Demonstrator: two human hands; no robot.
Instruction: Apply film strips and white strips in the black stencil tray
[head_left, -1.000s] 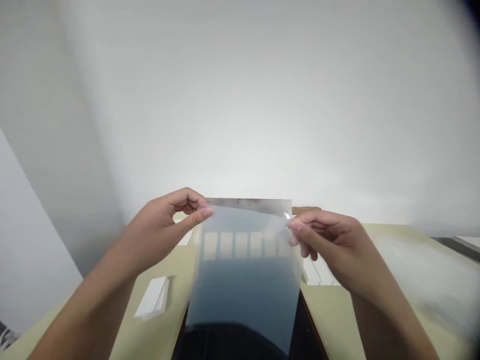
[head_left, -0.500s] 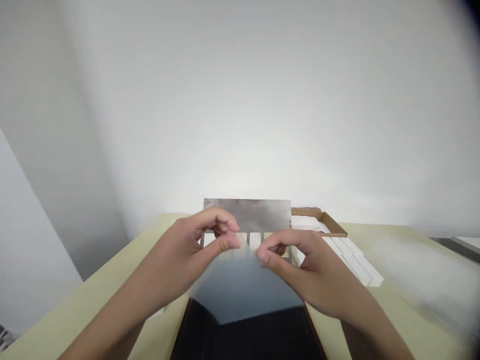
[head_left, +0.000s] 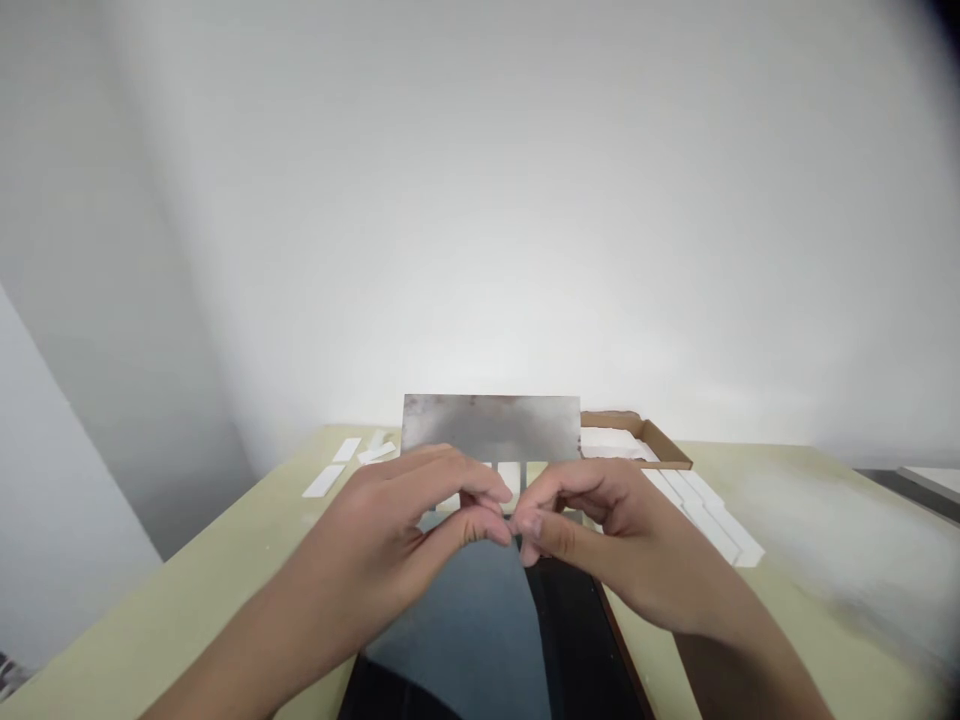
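Observation:
A thin translucent bluish plastic sheet [head_left: 472, 610] hangs tilted below my fingers, over a black flat surface [head_left: 581, 630]. My left hand [head_left: 435, 520] pinches its top edge between thumb and fingers. The thumb and fingers of my right hand [head_left: 585, 515] are closed at the sheet's upper right corner, almost touching my left fingertips. The exact grip there is partly hidden. Behind my hands stands an upright grey metal plate [head_left: 491, 425] with openings in its lower part, which my fingers partly cover.
White strips [head_left: 324, 481] lie on the pale yellow table [head_left: 202, 590] at the left. To the right, a cardboard box [head_left: 667, 445] holds white pieces, and several white flat pieces [head_left: 709, 515] lie in front of it. A white wall [head_left: 480, 220] rises behind the table.
My left hand has moved right and slightly down, bringing its fingertips close to the right ones. The sheet has swung lower and to the left. White strips at left have come into view.

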